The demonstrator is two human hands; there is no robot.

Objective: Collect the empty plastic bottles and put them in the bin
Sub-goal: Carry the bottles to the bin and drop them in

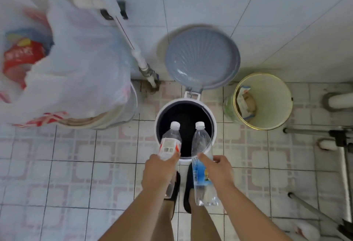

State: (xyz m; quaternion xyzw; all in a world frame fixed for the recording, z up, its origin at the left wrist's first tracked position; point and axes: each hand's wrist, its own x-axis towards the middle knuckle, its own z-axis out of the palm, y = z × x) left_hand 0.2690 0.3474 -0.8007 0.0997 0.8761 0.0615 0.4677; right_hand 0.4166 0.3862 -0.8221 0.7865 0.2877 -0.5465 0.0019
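Observation:
A round white pedal bin (157, 124) with a dark inside stands on the tiled floor in front of me, its grey lid (202, 57) raised against the wall. My left hand (159, 172) grips a clear bottle with a red and white label (170, 141). My right hand (217, 170) grips a clear bottle with a blue label (201, 145). Both bottles have white caps and point neck-first over the bin's near rim. Both look empty.
A yellow tin bucket (271, 105) with paper scraps stands right of the bin. A large white plastic bag (76, 65) sits over a container on the left. A white pipe (141, 63) runs down the wall. Metal stand legs (315, 212) lie at right. My feet in black slippers (188, 187) are below the bin.

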